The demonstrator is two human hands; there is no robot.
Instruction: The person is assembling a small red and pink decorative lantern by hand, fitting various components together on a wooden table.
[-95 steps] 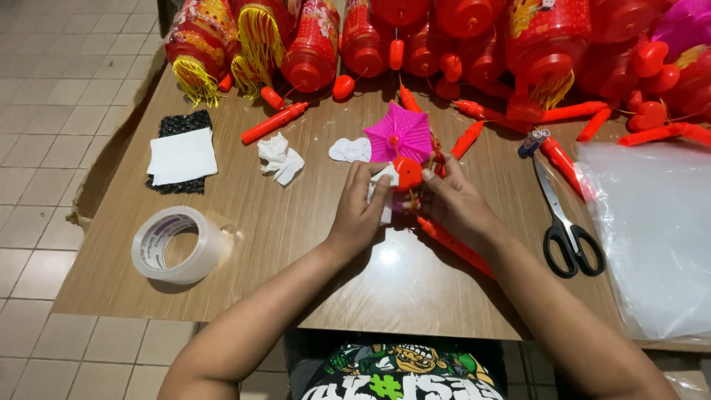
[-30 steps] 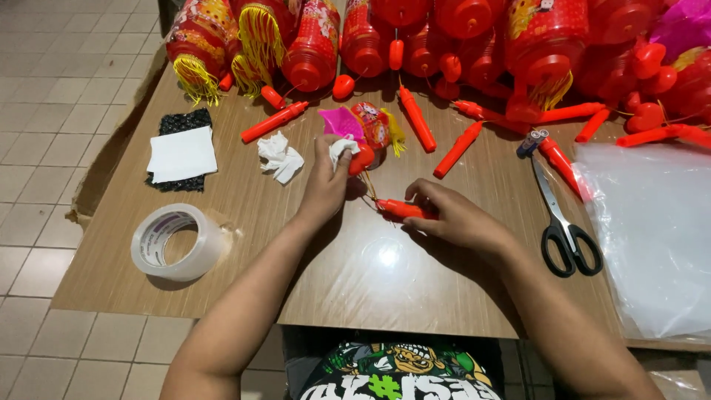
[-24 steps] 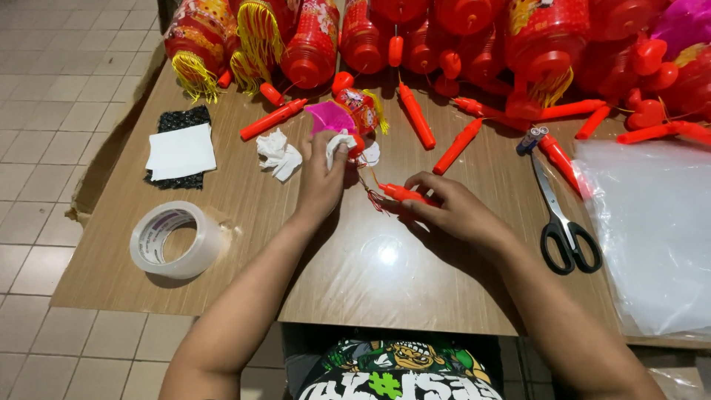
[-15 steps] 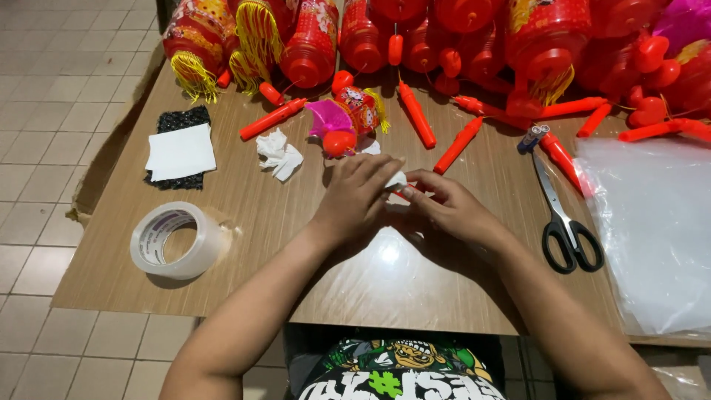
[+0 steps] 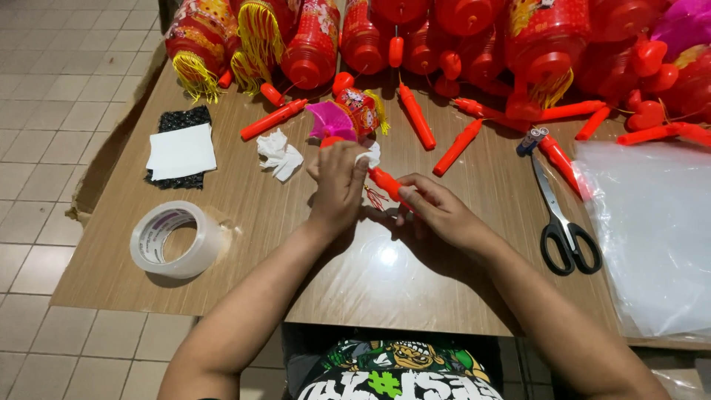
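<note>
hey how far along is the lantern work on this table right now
Done, it seems: a row of red lanterns stands finished along the far edge. In hand: the right hand holds a red handle while the left hand reaches to a small lantern. Left: several loose handles lie unattached; the tape and scissors lie unused.

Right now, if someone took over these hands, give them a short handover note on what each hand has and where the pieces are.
Left hand: fingers closed at the base of the small pink and red lantern lying on the table.
Right hand: pinching the lower end of the red handle stick, which runs up to the left hand.
Done: stick and lantern are brought together; whether they are joined is hidden.
Nearby: loose red sticks behind, scissors to the right, tape roll to the left.
</note>
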